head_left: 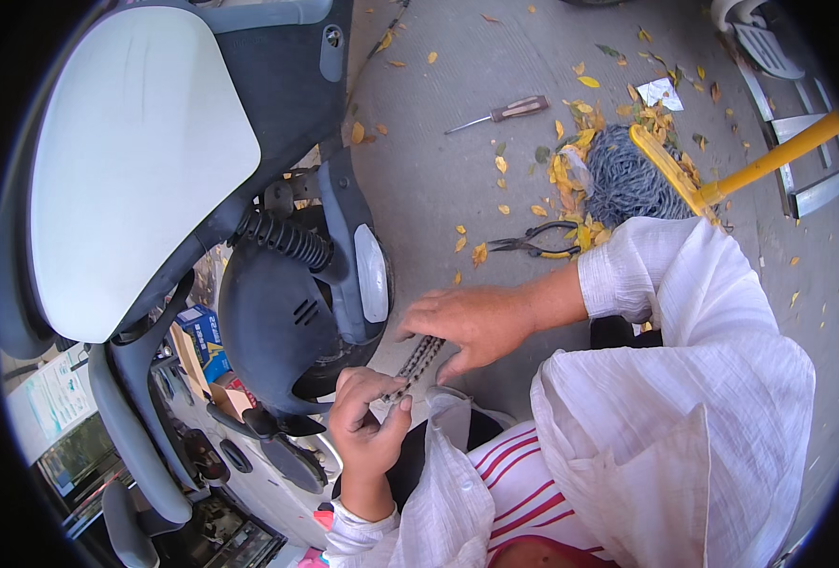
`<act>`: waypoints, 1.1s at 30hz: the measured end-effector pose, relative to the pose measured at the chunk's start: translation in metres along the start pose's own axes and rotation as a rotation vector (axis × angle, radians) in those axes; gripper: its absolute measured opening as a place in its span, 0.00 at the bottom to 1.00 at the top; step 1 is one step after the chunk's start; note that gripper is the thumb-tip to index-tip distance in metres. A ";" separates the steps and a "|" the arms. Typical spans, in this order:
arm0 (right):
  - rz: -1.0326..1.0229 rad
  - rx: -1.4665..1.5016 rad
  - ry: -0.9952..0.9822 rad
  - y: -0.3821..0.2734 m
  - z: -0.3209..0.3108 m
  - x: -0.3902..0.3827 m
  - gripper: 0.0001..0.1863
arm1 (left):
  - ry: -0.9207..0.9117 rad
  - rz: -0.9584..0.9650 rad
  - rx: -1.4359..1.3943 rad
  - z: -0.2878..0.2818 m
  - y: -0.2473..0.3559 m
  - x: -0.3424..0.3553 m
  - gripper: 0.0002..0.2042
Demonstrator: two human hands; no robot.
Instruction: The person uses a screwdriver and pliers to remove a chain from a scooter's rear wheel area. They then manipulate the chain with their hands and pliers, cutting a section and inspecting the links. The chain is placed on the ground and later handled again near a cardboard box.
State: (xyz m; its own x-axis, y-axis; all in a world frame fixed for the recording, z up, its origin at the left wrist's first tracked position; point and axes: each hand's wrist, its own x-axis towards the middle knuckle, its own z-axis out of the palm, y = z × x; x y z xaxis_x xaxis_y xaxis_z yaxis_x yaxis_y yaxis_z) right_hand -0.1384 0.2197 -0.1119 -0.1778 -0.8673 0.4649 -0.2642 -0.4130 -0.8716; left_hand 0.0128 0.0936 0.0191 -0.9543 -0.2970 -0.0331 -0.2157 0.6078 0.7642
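A dark metal chain (420,359), doubled into two side-by-side strands, stretches between my two hands. My left hand (367,422) pinches its near end between thumb and fingers. Over its far end bends my right hand (476,327), fingers closed round it and thumb a little apart; the palm hides that end. Just beyond my hands stands the rear of a scooter, with a dark grey rear fender (266,317), a coil spring shock (289,239) and a pale reflector panel (371,275).
Pliers (536,241) and a screwdriver (500,114) lie on the concrete floor (438,189) among yellow leaves. A grey string mop (628,180) with a yellow handle (773,159) is at the right. Left are the white scooter seat (145,161) and a blue box (204,339).
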 end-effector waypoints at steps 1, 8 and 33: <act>0.004 -0.034 -0.073 0.007 0.000 -0.003 0.19 | 0.000 0.031 -0.068 -0.004 -0.002 -0.001 0.08; 0.260 0.082 -0.248 0.014 -0.009 -0.005 0.16 | 0.281 -0.125 -0.408 -0.022 -0.014 -0.008 0.09; 0.108 0.101 -0.429 -0.041 -0.053 0.019 0.11 | -0.292 -0.344 -0.125 0.018 -0.031 0.014 0.42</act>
State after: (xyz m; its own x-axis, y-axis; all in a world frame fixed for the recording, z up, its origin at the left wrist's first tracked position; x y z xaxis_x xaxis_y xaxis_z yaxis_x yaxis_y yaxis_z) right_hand -0.1818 0.2345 -0.0589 0.2154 -0.9347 0.2828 -0.1685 -0.3208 -0.9320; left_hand 0.0019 0.0840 -0.0166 -0.8539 -0.2353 -0.4642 -0.5202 0.4112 0.7485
